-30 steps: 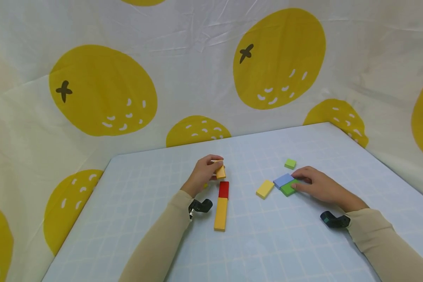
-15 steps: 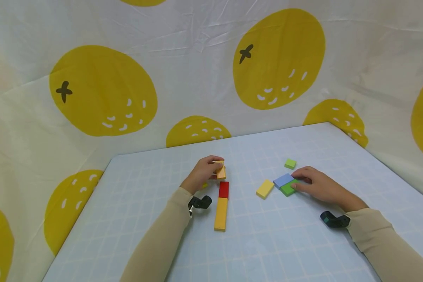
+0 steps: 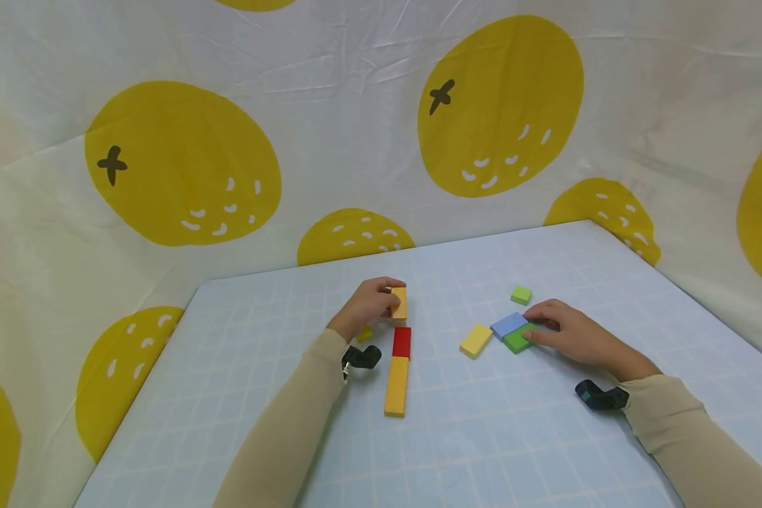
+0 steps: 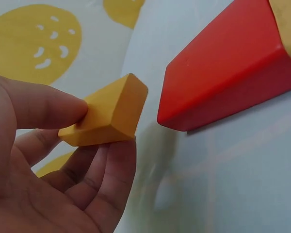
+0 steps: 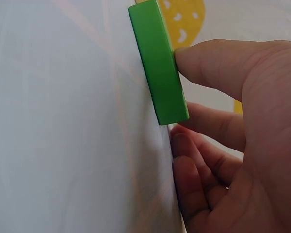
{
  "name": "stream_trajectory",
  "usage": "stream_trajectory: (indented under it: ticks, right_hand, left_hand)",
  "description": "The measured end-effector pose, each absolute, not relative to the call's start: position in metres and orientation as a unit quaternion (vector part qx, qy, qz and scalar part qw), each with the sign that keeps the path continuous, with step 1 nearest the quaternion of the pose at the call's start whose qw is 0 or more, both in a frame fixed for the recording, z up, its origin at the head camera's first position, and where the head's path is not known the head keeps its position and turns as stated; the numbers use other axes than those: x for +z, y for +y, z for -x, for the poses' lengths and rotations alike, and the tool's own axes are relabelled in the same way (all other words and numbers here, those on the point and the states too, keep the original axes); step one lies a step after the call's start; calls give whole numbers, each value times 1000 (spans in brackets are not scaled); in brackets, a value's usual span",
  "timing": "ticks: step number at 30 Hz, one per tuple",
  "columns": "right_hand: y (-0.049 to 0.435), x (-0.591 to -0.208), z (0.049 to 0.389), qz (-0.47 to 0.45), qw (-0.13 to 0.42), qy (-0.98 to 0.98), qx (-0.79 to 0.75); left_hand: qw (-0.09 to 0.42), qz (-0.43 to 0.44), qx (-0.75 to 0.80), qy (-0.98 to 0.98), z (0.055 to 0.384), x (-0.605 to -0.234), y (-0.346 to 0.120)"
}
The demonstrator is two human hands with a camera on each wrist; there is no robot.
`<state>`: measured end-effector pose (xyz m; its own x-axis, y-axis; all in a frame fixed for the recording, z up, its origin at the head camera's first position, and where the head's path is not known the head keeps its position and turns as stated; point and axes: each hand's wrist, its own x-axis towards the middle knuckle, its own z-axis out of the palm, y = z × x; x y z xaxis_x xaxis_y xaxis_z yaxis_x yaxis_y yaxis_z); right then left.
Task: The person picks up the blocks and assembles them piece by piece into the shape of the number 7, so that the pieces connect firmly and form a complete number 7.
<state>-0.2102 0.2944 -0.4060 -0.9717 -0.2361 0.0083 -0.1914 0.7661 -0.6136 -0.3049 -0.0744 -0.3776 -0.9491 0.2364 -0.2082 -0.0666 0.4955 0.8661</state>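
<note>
My left hand (image 3: 370, 309) pinches a yellow-orange block (image 3: 401, 303) between thumb and fingers. In the left wrist view this block (image 4: 111, 111) is held apart from the red block (image 4: 218, 63). On the table the red block (image 3: 402, 342) lies end to end with a long yellow-orange block (image 3: 396, 386). My right hand (image 3: 574, 333) rests at a green block (image 3: 518, 339), which lies against a blue block (image 3: 509, 324). In the right wrist view the thumb touches the green block's (image 5: 160, 68) edge; the other fingers bend loosely beside it, and the index tip is hidden.
A pale yellow block (image 3: 476, 341) lies left of the blue one, and a small light-green block (image 3: 521, 295) lies behind it. A yellow piece (image 3: 365, 333) shows partly under my left hand. A patterned curtain (image 3: 349, 127) borders the gridded table (image 3: 457, 437).
My left hand has shifted slightly to the right, and its block has turned straighter in line with the red one. The right hand stays at the green block.
</note>
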Motion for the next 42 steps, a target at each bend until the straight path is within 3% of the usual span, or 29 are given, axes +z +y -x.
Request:
stream_trajectory:
  ticks: [42]
  right_hand:
    - [296, -407, 211, 116, 27, 941, -317]
  left_hand:
    - [180, -103, 445, 871, 307, -386, -75]
